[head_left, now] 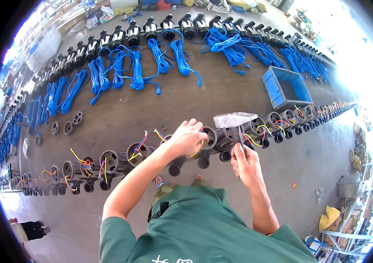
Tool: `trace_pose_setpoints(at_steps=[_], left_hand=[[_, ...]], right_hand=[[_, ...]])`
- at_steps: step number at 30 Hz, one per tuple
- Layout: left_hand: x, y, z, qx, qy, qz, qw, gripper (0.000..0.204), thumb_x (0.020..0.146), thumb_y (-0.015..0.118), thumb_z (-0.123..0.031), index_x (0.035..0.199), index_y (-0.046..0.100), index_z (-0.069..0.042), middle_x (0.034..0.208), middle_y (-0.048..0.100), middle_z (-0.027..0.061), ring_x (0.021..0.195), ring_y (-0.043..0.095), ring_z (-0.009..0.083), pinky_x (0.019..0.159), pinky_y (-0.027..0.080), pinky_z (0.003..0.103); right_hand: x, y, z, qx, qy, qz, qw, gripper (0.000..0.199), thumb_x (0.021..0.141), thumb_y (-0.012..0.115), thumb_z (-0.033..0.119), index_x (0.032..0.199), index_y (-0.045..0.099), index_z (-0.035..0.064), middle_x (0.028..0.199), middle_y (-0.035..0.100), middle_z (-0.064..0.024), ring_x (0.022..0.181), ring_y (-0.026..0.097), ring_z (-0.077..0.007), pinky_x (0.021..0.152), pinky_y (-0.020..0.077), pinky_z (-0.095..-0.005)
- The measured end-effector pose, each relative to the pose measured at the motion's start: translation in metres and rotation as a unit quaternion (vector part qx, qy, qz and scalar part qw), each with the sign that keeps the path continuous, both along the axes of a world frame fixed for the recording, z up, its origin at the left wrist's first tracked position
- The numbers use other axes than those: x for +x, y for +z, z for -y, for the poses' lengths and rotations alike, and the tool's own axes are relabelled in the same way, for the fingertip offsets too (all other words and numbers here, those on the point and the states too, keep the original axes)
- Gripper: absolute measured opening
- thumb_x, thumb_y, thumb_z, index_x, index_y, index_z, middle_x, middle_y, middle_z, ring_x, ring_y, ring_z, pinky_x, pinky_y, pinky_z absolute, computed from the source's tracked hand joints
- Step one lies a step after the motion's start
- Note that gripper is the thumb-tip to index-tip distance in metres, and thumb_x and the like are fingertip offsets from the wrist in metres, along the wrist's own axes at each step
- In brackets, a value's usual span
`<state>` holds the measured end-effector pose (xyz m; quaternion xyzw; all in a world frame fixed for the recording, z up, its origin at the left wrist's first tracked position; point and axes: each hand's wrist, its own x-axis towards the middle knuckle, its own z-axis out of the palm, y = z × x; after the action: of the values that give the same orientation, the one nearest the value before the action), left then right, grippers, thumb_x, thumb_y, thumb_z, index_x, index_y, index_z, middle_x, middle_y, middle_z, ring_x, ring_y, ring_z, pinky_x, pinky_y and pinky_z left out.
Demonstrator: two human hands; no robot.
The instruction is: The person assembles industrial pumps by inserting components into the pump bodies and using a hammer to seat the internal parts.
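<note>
Hammer (234, 119): I have it just right of centre, its pale metal head lying sideways over the row of black housings (110, 161), its handle dropping into my right hand (245, 164), which is wrapped firmly around it. My left hand (188, 139), at centre, has its fingers bent over the near side of a black housing (211, 138); I cannot tell whether they grip it or only touch it.

The row follows the table's near edge, curving from lower left to right, with short stub pipes jutting out over the grey floor (283, 175). Beyond it, a broad brown stretch of tabletop (186, 98) gives me room to move up to the blue cable bundles (181, 57) and the black-and-silver units (150, 29) arched across the top.

The hammer head looks flat and slightly worn, with a narrow dark handle. The housing is round and dull, with a thick rim. Yellow, red and blue wires (263, 128) poke from others in the row. At upper right, a blue crate (272, 89) shows a dark bottom inside.
</note>
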<state>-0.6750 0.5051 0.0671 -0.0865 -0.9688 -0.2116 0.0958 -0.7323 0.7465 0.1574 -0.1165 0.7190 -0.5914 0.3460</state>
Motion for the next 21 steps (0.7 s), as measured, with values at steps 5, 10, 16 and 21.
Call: trace_pose_setpoints(at_steps=[5, 10, 16, 21], left_hand=[[0.040, 0.009, -0.032, -0.058, 0.101, -0.010, 0.993, 0.025, 0.080, 0.074, -0.022, 0.095, 0.070, -0.002, 0.104, 0.063, 0.0097, 0.101, 0.055, 0.0304, 0.093, 0.043, 0.043], [0.049, -0.007, -0.068, -0.044, 0.221, -0.041, 0.973, 0.022, 0.085, 0.070, -0.014, 0.101, 0.069, 0.001, 0.110, 0.066, 0.0133, 0.097, 0.061, 0.0304, 0.089, 0.050, 0.042], [0.060, -0.022, -0.086, 0.026, 0.330, -0.069, 0.941, 0.037, 0.080, 0.075, -0.013, 0.112, 0.069, 0.005, 0.118, 0.067, 0.0157, 0.099, 0.063, 0.0308, 0.085, 0.055, 0.039], [0.050, -0.036, -0.072, -0.072, 0.349, -0.076, 0.931, 0.031, 0.079, 0.077, -0.016, 0.105, 0.070, 0.000, 0.115, 0.068, 0.0115, 0.094, 0.064, 0.0274, 0.082, 0.056, 0.036]], right_hand=[[-0.003, -0.021, -0.001, 0.026, 0.029, -0.100, 0.994, 0.043, 0.106, 0.057, 0.039, 0.083, 0.058, 0.0025, 0.065, 0.053, 0.0012, 0.057, 0.045, -0.0075, 0.051, 0.0379, -0.0286], [-0.033, -0.111, -0.001, 0.249, 0.183, -0.252, 0.917, 0.053, 0.100, 0.058, 0.050, 0.089, 0.062, -0.0019, 0.077, 0.067, -0.0252, 0.077, 0.066, -0.0461, 0.070, 0.0505, -0.0494], [-0.037, -0.042, 0.008, 0.200, 0.178, -0.198, 0.943, 0.050, 0.103, 0.054, 0.044, 0.088, 0.063, -0.0037, 0.068, 0.062, -0.0215, 0.061, 0.059, -0.0346, 0.061, 0.0461, -0.0445], [-0.022, -0.065, 0.003, 0.155, 0.118, -0.287, 0.938, 0.042, 0.103, 0.058, 0.038, 0.090, 0.060, -0.0017, 0.064, 0.059, -0.0238, 0.058, 0.058, -0.0440, 0.056, 0.0446, -0.0456]])
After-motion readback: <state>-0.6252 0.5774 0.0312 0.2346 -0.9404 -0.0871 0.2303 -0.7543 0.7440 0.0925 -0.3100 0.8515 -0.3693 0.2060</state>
